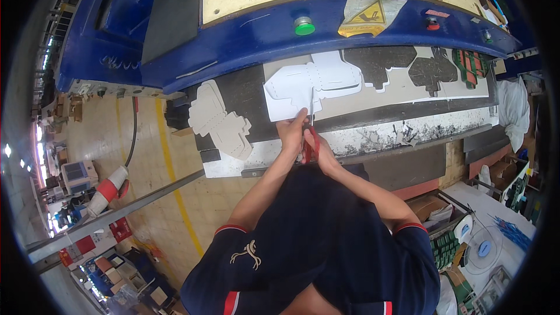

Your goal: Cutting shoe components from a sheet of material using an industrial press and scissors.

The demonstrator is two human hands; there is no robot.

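My right hand (322, 155) is closed around the red handles of a pair of scissors (313, 140). Their metal blades point away from me and lie over a white card sheet (286, 84). This sheet has a die-cut box outline with rows of perforations. Close beside the scissors, my left hand (291, 133) grips the sheet's near edge between thumb and fingers. To the left, a grey cardboard cut-out (217, 118) with tabs lies flat on the work surface. Some fingertips are hidden behind the handles.
A blue machine beam (251, 38) crosses beyond the sheet, carrying a green button (304, 26), a red button (432, 23) and a yellow warning sign (371, 14). Grey sheets with dark cut-out openings (433, 70) lie right. A metal rail (361, 153) edges the near side.
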